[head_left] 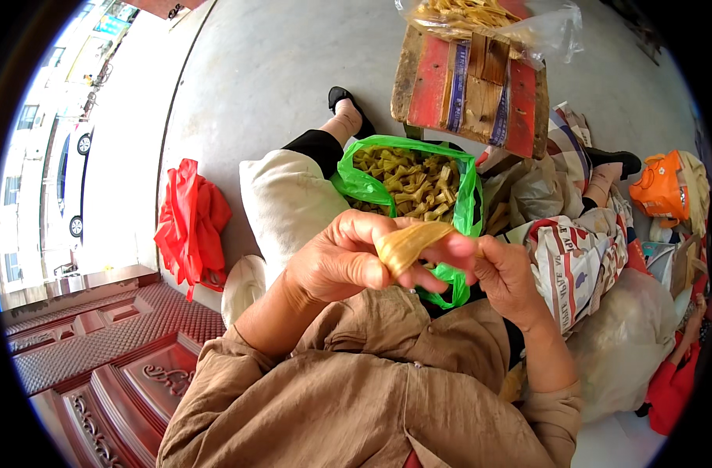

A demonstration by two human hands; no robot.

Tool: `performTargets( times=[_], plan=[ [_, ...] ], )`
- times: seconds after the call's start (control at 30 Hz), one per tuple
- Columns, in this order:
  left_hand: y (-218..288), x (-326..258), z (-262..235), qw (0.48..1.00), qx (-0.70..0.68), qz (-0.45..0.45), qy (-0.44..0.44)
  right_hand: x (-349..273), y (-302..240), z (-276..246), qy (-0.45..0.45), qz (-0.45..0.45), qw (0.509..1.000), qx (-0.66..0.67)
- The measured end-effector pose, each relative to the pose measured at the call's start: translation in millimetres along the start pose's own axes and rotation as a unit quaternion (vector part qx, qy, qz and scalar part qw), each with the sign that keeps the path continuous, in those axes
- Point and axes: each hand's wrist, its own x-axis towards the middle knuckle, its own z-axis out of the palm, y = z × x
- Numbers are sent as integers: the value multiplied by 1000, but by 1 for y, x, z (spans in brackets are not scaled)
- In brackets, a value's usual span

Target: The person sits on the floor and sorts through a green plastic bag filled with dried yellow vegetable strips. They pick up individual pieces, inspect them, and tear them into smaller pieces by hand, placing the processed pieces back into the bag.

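Note:
My left hand (pixel 352 253) is closed around a yellow-tan, ribbed flat strip (pixel 410 243), which bends over the fingers in a loop. Its fingertips are blurred and point toward my right hand (pixel 513 281). That hand is pinched closed right beside them; what lies between its thumb and finger is hidden. Below both hands, between my knees, stands a bright green plastic bag (pixel 359 186) with its mouth spread. Many small olive-yellow knotted pieces (pixel 418 181) fill it.
Ahead is a worn wooden stool (pixel 418 86) bearing a clear bag of yellow strips (pixel 469 15). A red bag (pixel 191 230) lies on the left, near a carved red-brown door panel (pixel 138 351). At right are a printed white bag (pixel 570 269), an orange bag (pixel 662 187) and a translucent sack (pixel 625 343).

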Motion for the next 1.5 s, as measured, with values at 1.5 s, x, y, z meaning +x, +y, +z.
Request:
performTargets(
  times=[1.5],
  plan=[
    [-46, 6, 29, 838, 522, 23, 155, -22, -10, 40, 133, 8, 984, 120]
  ],
)
